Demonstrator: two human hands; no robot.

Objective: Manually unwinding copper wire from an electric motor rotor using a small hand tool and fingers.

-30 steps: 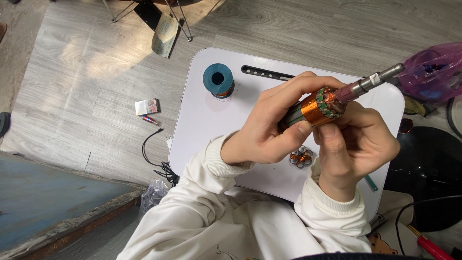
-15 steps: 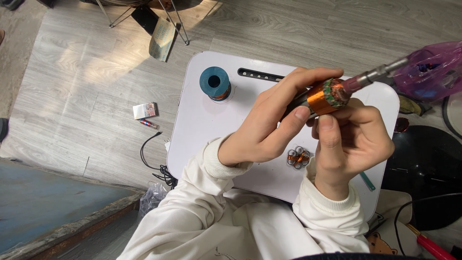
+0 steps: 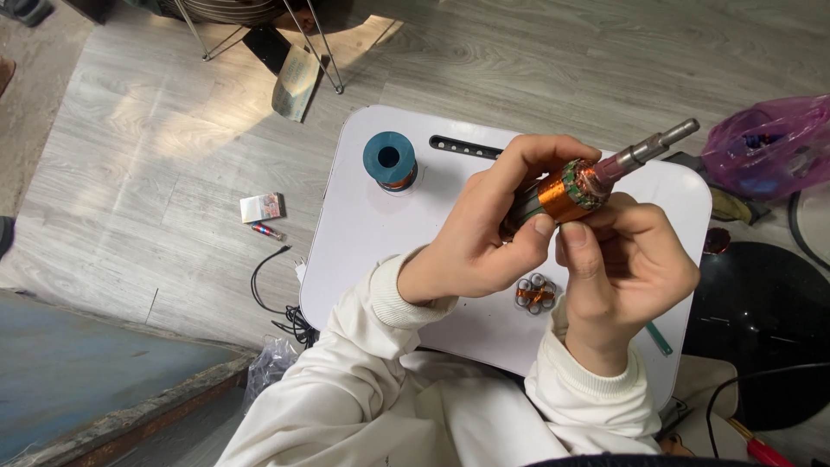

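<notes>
A motor armature (image 3: 566, 192) with copper windings and a steel shaft is held above a small white table (image 3: 372, 233). My left hand (image 3: 484, 238) grips its body from the left, thumb pressed under the copper winding. My right hand (image 3: 627, 264) pinches the same winding from the right, thumb up against it. The shaft points up and right, away from both hands. Below the hands on the table lies a small round stator piece (image 3: 536, 292) with copper coils.
A teal spool of copper wire (image 3: 390, 162) stands at the table's far left. A purple plastic bag (image 3: 765, 147) lies right of the table, a black round object (image 3: 761, 329) beside it. A small box (image 3: 262, 207) and a cable (image 3: 277, 294) lie on the wood floor.
The armature and both hands have shifted slightly; the shaft tip sits a little lower and further left in view than half a second ago. Both hands keep their hold.
</notes>
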